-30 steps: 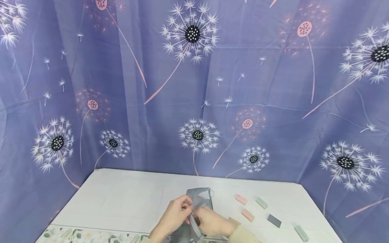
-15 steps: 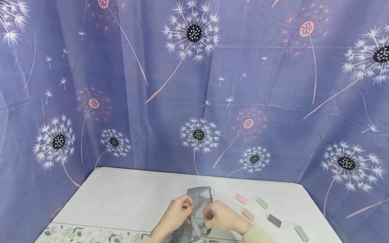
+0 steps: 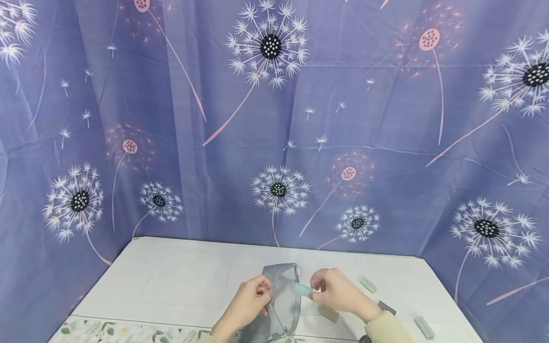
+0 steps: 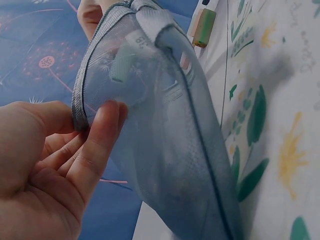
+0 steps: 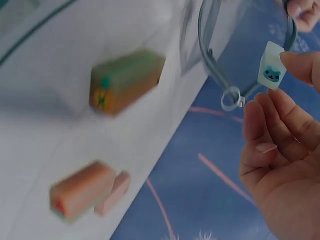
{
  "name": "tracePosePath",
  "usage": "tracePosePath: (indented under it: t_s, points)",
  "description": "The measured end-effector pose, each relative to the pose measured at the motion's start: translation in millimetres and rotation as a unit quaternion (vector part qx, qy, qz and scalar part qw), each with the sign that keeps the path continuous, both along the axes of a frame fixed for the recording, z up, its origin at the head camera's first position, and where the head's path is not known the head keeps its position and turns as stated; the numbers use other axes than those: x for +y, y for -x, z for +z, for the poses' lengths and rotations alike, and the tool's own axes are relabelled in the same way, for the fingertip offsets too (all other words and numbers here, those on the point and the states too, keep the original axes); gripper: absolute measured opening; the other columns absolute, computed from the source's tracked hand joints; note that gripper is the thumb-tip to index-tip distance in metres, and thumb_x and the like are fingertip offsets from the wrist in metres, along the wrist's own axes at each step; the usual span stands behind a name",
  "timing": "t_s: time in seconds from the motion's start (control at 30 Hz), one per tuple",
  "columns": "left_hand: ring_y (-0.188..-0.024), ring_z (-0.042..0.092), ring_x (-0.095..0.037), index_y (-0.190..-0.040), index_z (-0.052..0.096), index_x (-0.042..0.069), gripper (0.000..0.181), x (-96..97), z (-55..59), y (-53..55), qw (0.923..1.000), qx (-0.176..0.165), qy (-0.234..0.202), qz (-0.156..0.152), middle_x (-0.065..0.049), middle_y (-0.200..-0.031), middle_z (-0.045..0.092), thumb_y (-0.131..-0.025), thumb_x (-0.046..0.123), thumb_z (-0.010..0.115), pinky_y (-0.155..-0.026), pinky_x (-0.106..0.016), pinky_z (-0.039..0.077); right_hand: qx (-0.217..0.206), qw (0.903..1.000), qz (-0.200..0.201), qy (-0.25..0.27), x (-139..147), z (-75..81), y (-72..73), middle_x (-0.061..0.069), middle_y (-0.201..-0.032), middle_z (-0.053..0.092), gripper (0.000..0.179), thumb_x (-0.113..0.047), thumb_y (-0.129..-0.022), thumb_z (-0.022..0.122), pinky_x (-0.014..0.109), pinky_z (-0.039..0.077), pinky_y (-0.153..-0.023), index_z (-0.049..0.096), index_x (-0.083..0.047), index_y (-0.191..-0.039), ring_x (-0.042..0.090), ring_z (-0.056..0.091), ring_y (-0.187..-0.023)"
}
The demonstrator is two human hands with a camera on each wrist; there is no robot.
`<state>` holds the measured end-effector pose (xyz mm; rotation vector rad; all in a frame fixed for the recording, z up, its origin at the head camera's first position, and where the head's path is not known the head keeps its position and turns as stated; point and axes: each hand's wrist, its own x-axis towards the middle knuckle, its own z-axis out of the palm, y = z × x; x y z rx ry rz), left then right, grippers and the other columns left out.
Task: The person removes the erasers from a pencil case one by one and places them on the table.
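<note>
My left hand (image 3: 251,299) pinches the rim of a grey-blue mesh zip pouch (image 3: 266,329), which stands with its mouth spread. In the left wrist view the thumb and fingers of the left hand (image 4: 55,160) grip the zip edge. Just right of the pouch, my right hand (image 3: 340,293) pinches a small mint block (image 3: 302,289) by one end. A blue bear face shows on this mint block (image 5: 271,70) in the right wrist view, where it overlaps the pouch's zip and ring (image 5: 231,99).
On the white table lie a green-brown block (image 3: 328,313), a pale green block (image 3: 368,284), a dark block (image 3: 387,307) and a grey-green block (image 3: 424,328). Orange (image 5: 82,190) and pink (image 5: 112,194) blocks sit near the back. A patterned curtain (image 3: 227,190) surrounds the table.
My right hand has come out of the pouch and moved right with the mint block. The green-brown block has come into view beneath the right arm. My left hand stays at the rim.
</note>
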<state>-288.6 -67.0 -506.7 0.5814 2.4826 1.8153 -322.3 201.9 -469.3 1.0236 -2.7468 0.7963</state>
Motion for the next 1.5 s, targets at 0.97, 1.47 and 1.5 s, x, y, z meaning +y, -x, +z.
tracePosePath:
  t_s: [0.97,1.47,1.5]
  points:
    - [-0.056,0.063,-0.015,-0.103,0.06,-0.001,0.013,2.2,-4.0,2.6,0.9996,-0.024,0.017,-0.001,0.0,-0.075,0.065,-0.095,0.009,0.057,-0.054,-0.03,0.057,0.056,0.9835,-0.172,0.011,113.9,-5.2,51.9,-0.005,-0.076,0.062,0.012,-0.015,-0.079,0.076,0.032,0.05,-0.064,0.067,-0.01,-0.084,0.011,0.056,-0.07]
    - [-0.053,0.062,-0.013,-0.104,0.059,-0.002,0.014,1.7,-2.7,-0.4,0.9998,-0.006,0.012,-0.011,0.0,-0.072,0.064,-0.095,0.008,0.058,-0.052,-0.027,0.056,-0.024,0.9809,-0.193,-0.002,96.3,-23.1,84.3,0.002,-0.08,0.062,0.017,-0.01,-0.079,0.074,0.038,0.051,-0.068,0.067,-0.002,-0.092,0.019,0.057,-0.073]
    - [-0.053,0.062,-0.013,-0.104,0.059,-0.002,0.014,1.7,-2.5,-0.6,0.9998,-0.005,0.013,-0.011,0.0,-0.072,0.064,-0.095,0.008,0.058,-0.052,-0.027,0.056,-0.032,0.98,-0.196,-0.005,95.7,-24.9,85.5,0.003,-0.081,0.063,0.017,-0.01,-0.08,0.074,0.04,0.052,-0.069,0.067,-0.002,-0.093,0.02,0.058,-0.075]
